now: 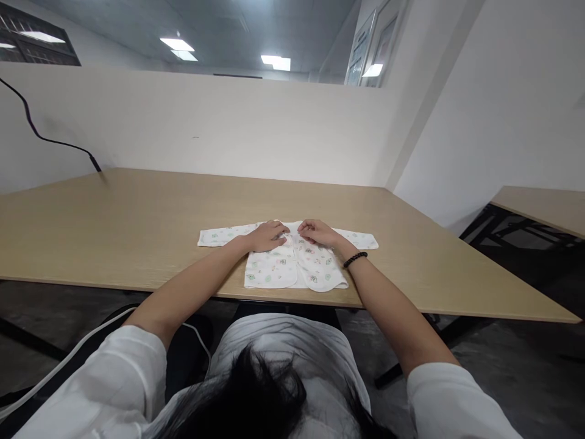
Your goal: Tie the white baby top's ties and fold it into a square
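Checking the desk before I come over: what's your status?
Left hand and right hand at neckline of white printed long-sleeved baby top, laid flat, sleeves out. On light wood desk. Thin black cable far left, away from top.

Probably an office: laminate desk [137,213], ceiling panel lights [177,44].

I am touching a cloth shirt [274,268] that is looking soft and matt, and it is lying on a smooth table [137,219] with a pale wood look. My black bead bracelet [355,259] is looking a little shiny.
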`<action>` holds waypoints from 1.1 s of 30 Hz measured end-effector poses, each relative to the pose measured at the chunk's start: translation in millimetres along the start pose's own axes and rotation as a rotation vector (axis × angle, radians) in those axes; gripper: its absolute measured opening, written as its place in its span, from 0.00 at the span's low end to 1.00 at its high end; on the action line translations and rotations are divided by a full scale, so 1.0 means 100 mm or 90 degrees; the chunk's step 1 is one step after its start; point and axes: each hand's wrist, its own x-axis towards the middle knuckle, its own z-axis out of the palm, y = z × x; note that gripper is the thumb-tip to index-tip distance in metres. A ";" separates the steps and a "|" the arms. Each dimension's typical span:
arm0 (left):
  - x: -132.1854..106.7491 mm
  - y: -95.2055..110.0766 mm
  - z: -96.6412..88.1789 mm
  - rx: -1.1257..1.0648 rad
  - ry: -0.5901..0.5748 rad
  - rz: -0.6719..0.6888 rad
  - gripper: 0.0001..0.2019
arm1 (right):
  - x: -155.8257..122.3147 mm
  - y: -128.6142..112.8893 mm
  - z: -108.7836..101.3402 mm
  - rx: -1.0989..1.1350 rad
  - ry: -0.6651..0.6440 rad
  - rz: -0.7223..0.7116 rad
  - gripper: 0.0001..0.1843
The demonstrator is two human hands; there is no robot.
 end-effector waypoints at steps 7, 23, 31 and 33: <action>0.09 -0.06 0.07 -0.027 0.079 -0.044 0.17 | 0.04 0.04 0.06 -0.219 -0.022 -0.134 0.14; 0.18 0.00 0.07 -0.200 0.115 -0.135 0.08 | 0.29 -0.06 0.08 -0.220 -0.039 -0.200 0.05; 0.18 -0.06 0.17 -0.272 0.179 -0.106 0.06 | 0.25 0.07 0.19 -0.168 0.020 -0.239 0.06; 0.19 -0.10 0.20 -0.320 0.191 -0.122 0.08 | 0.25 0.07 0.19 -0.186 0.028 -0.224 0.05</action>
